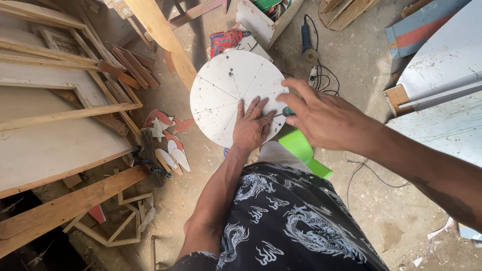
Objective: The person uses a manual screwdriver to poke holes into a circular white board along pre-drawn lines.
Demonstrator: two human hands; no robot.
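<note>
Head view, looking down at a dusty floor (381, 211). White round disc (236, 95) sits mid-frame, flat, face up, pencil lines radiating from its centre like spokes; no long axis, being round. Left hand (251, 128) lies flat on the disc at its 5 o'clock edge, fingers spread and pointing toward 12, palm pressing down, gripping nothing. Right hand (321, 118) comes in from 3 o'clock, fingers curled round a thin tool (283, 112) with a dark green handle; the tool's long axis runs roughly 3 to 9, tip toward 9, just over the left fingertips at the disc rim. Tip contact with the disc: cannot tell.

Edges: disc rim at 11 o'clock touches or overlaps a slanted plank (163, 40). Red drill (226, 41) just beyond the rim at 12. Grinder (306, 42) and black cables (324, 78) near the rim at 1 to 2 o'clock. Green plastic piece (304, 150) at 5, under the right wrist. Cut-out shapes (165, 138) in white and red near 8 o'clock. Wood frames (60, 90) fill the 9 o'clock side. Grey panel (442, 65) at 3. Open floor shows at 4 to 5 o'clock, right of the patterned black shirt (286, 221).
</note>
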